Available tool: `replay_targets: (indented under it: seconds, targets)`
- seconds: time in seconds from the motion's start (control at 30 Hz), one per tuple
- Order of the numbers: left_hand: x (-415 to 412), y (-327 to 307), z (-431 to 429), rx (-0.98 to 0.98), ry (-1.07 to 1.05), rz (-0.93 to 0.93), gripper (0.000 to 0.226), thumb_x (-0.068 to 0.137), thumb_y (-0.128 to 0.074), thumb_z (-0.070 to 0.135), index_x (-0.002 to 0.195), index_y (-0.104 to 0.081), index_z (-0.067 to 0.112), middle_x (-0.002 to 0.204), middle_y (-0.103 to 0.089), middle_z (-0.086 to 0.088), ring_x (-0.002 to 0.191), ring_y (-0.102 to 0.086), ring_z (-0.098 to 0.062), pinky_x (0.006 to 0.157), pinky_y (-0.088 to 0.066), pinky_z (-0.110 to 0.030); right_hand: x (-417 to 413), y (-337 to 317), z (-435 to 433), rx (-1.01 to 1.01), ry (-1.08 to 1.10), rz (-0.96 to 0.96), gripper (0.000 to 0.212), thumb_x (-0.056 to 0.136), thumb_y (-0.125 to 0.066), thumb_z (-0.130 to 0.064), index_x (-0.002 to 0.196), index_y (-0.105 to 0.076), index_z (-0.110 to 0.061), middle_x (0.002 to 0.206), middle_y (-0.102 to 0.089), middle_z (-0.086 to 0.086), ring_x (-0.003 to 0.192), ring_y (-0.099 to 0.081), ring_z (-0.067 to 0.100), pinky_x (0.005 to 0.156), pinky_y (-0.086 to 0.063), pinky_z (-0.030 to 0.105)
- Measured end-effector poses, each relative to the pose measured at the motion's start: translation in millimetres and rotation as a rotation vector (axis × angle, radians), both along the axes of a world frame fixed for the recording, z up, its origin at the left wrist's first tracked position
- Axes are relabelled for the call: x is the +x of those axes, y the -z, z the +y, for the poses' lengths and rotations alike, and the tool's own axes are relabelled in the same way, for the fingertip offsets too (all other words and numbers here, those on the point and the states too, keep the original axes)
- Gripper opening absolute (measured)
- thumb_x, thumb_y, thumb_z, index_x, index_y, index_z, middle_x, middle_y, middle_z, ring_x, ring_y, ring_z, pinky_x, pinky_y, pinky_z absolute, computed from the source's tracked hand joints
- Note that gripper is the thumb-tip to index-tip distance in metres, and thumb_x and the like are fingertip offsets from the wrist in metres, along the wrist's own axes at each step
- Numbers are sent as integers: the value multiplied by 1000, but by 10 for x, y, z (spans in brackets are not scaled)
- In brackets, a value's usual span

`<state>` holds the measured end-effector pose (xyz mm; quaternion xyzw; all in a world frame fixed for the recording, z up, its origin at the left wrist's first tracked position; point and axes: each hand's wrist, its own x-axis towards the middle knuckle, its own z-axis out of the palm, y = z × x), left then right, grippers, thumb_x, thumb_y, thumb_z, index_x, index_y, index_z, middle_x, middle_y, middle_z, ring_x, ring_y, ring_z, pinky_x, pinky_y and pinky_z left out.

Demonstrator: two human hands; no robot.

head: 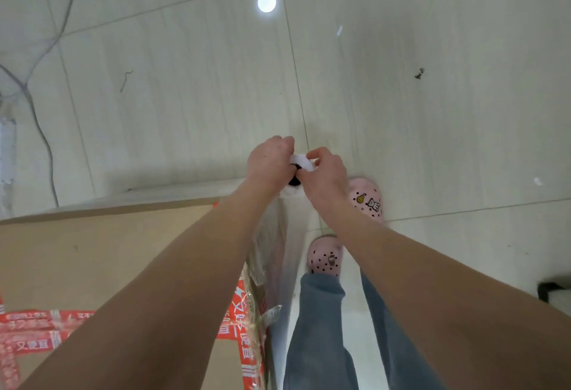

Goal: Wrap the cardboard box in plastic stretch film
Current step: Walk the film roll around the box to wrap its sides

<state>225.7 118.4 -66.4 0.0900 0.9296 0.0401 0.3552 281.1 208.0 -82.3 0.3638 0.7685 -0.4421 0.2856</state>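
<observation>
A pale tiled floor [432, 50] fills most of the view, with a thin cable [40, 124] trailing over it at the left and a round light reflection [266, 2] near the top. The brown box [108, 250] stands on the floor at lower left, its top face turned up to the camera. It is just beside the person's legs in blue jeans [318, 328]. Clear film [287, 235] hangs in a stretched, wrinkled sheet along the box's right side and runs up to the hands. Red printed tape [244, 328] crosses the box top and runs down that same edge under the film. Two pink clogs [367, 201] show on the floor to the right of the film. Both hands meet above the box's far right corner. The left hand [270, 162] has its fingers curled down round the top of the roll [294, 182], whose dark core shows just below. The right hand [326, 175] pinches a white bunched bit of film between thumb and fingers, touching the left hand.
</observation>
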Motion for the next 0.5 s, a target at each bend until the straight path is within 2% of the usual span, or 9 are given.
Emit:
replay_targets:
  seconds: [0.17, 0.3, 0.4, 0.5]
  targets:
    - [-205, 8, -119, 13, -329, -7, 24, 79, -59, 16, 103, -60, 9, 102, -62, -10, 91, -57, -29, 67, -39, -30, -216, 10, -53, -103, 44, -67, 41, 83, -62, -25, 120, -45, -22, 109, -57, 7, 87, -63, 25, 73, -52, 35]
    - [-356, 14, -329, -24, -503, 9, 25, 78, -63, 22, 101, -60, 11, 101, -63, -9, 93, -59, -29, 67, -38, -29, -417, 8, -195, -258, 171, -105, 44, 78, -66, -22, 118, -48, -26, 108, -60, 5, 86, -66, 23, 76, -58, 40]
    - [-388, 22, -439, -30, -480, 3, 29, 80, -63, 23, 105, -55, 11, 99, -59, -7, 90, -58, -28, 65, -38, -30, -532, 16, -254, -265, 128, -92, 40, 81, -64, -19, 118, -51, -24, 104, -59, 2, 81, -63, 19, 67, -52, 28]
    - [-414, 38, -403, -22, -282, -18, 33, 82, -61, 20, 114, -53, 17, 107, -53, -6, 94, -58, -26, 66, -40, -32, -585, 26, -245, -241, 74, -118, 37, 83, -62, -20, 118, -51, -25, 101, -59, 2, 79, -61, 18, 66, -50, 27]
